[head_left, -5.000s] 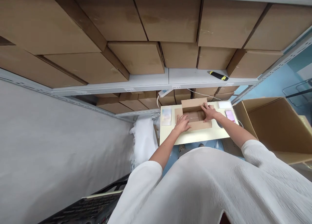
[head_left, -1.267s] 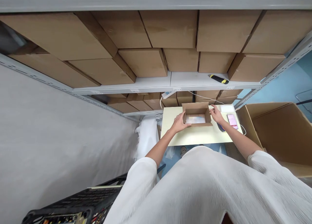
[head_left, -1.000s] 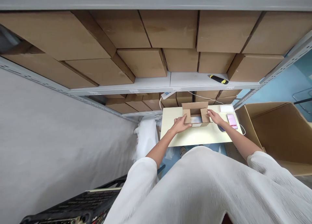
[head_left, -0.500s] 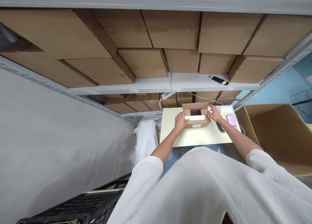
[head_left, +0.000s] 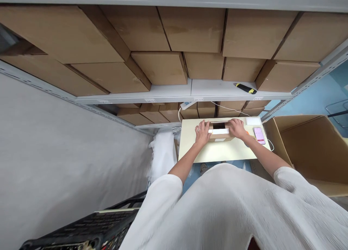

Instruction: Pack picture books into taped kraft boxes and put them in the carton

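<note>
A small brown cardboard box [head_left: 212, 136] sits on the cream tabletop, with a dark gap in its top and a white strip [head_left: 220, 131] along the near top edge. My left hand [head_left: 202, 132] grips the box's left end, its fingers over the top and its thumb near the strip. At the right end, my right hand [head_left: 236, 128] is closed over the corner, fingers bent onto the top. The contents of the box cannot be made out. Just right of that hand lies a phone [head_left: 259, 135] with a pink screen.
The small table [head_left: 195, 156] also carries a white block [head_left: 253, 121]. Behind it stands a grey shelf with several cartons [head_left: 159, 66] and a utility knife [head_left: 245, 88]. A large open carton [head_left: 307, 144] is on the right, a black crate [head_left: 89, 228] at lower left.
The box's far flap, upright before, is now folded down. My right hand has moved left, from beside the box onto its right end. My left hand stays on the left end.
</note>
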{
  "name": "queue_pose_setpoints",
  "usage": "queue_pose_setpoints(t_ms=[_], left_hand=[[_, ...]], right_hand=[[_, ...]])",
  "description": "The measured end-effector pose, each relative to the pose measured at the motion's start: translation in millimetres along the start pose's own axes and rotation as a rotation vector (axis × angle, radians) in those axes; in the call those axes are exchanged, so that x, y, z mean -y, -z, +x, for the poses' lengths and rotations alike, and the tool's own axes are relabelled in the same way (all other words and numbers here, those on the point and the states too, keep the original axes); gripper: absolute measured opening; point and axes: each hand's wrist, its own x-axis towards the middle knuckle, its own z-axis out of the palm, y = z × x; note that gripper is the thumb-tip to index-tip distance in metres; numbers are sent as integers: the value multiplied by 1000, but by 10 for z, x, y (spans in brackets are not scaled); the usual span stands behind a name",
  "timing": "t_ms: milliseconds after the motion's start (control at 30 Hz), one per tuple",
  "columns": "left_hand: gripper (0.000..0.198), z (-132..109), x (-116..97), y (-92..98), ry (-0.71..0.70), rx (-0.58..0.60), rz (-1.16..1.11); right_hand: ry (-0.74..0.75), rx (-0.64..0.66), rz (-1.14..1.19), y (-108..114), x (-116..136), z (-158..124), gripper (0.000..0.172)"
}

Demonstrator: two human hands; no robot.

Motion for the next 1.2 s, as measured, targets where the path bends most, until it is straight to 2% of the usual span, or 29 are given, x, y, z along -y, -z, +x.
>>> queue_pose_setpoints(t_ms=[167, 400, 533, 633, 733, 800, 900, 1067, 1200], left_hand=[[57, -54, -22, -36, -93, 64, -7], [55, -51, -152, -112, -180, 126, -11], [56, -13, -212, -164, -162, 139, -13], [59, 10, -228, -194, -144, 143, 5], [59, 22, -231, -205, -144, 164, 26], [59, 23, -231, -202, -138, 181, 34], [60, 22, -236, -190, -115, 205, 39], [61, 27, -261, -174, -101, 231, 53], [61, 37, -281, -175, -86, 242, 70]], right_hand=[[57, 94, -35, -123, 10, -244, 54], [98, 157, -86, -310, 19, -404, 68], [82, 188, -95, -399, 46, -424, 75], [69, 200, -44, -408, 39, -394, 75], [45, 134, 33, -404, -20, -403, 68], [-14, 52, 70, -422, -106, -473, 62], [-187, -22, 87, -495, -321, -678, 57], [-530, -40, 84, -626, -794, -1112, 50], [-647, 31, 116, -669, -1043, -1314, 45]])
